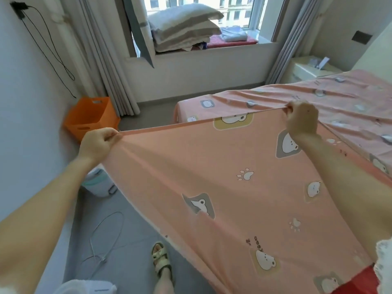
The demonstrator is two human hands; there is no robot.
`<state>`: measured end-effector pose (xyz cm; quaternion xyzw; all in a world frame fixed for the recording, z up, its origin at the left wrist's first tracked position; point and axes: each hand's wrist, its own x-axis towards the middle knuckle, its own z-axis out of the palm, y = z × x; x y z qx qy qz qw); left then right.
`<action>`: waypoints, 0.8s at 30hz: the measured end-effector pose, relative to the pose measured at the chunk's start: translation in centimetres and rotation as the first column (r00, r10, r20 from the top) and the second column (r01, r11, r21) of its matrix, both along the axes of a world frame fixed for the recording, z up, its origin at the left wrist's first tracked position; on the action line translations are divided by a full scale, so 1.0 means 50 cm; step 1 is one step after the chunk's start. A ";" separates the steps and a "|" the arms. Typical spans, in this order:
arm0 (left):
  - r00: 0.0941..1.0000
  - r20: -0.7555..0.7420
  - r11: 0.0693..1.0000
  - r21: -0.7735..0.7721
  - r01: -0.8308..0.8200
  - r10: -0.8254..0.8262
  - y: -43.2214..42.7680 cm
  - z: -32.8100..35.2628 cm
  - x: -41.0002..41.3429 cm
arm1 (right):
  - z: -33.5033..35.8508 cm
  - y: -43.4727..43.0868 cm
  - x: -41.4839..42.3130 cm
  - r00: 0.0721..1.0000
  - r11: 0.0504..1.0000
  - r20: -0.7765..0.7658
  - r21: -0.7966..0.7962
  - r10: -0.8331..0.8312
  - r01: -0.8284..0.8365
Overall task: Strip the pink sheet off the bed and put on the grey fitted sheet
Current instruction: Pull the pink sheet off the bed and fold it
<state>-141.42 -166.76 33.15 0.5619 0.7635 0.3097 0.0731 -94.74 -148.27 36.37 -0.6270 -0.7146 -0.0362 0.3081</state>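
The pink sheet [212,166], printed with bears and paw marks, fills the view from 3 o'clock round to 6 o'clock. Its near part is lifted clear, and its hemmed edge is pulled taut between both hands. The rest still lies wrinkled across the bed [318,90] at 2 o'clock.

The left hand [97,143], at 9 o'clock, has its fingers curled tight round the hem, bunching the cloth into folds. The right hand [302,119], at 1 o'clock, pinches the same hem, fingers folded under and knuckles up.

An orange crate [91,117] stands on the floor against the wall at 10 o'clock, beyond the left hand. Through its open top only its own orange inner walls show.

Under the left forearm at 8 o'clock sits a white and teal pail [99,185], half hidden by the sheet. What it holds cannot be told.

On the window sill [212,48] at 12 o'clock is a stack of pillows [182,28] and folded bedding. Just to its right a pale folded cloth [233,33] lies on a red mat.

A white nightstand [307,70] stands at 1 o'clock, beside the bed's far end. It carries a small object too blurred to identify.

A white cable [106,236] loops on the grey floor at 7 o'clock, near a foot [160,259] in a pale sandal at 6 o'clock.
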 end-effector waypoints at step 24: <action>0.840 0.524 0.950 -0.310 0.039 0.136 1.012 -0.231 -0.434 | -0.140 0.832 -0.433 0.977 0.910 0.038 -0.358 -0.212 0.211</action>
